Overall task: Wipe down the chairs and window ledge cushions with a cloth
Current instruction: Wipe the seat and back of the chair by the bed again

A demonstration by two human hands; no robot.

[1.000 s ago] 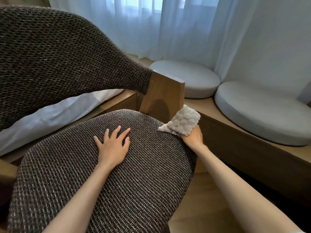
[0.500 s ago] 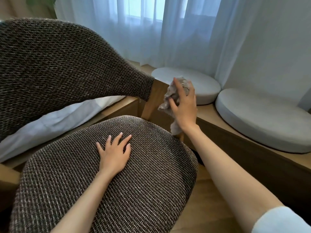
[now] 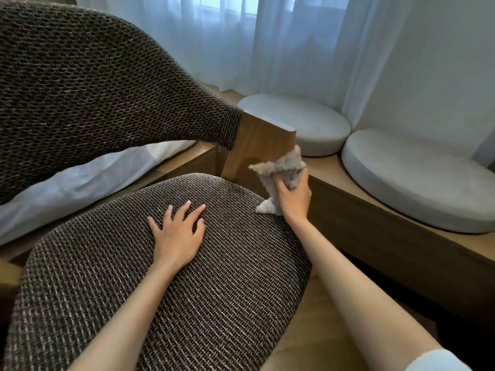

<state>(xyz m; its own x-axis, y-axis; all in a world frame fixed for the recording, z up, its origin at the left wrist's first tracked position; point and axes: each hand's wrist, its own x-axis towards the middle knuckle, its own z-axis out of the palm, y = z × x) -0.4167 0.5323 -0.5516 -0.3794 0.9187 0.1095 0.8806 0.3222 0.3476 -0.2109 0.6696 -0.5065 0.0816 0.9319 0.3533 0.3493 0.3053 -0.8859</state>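
Sheer curtains [image 3: 281, 44] hanging far; two round grey cushions [image 3: 417, 180] sitting on wooden ledge [image 3: 401, 210], right. Head view: left hand [image 3: 178, 235] lying flat, fingers spread, on woven brown chair seat [image 3: 160, 290]. Right hand [image 3: 293, 196] gripping crumpled nubby cloth [image 3: 281, 174], hanging roughly upright beside wooden chair post [image 3: 259, 151].

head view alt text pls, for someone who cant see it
A person's right hand grips a crumpled pale cloth at the wooden upright of a brown woven chair, while the left hand rests flat on its seat. Two round grey cushions lie on the window ledge beyond.
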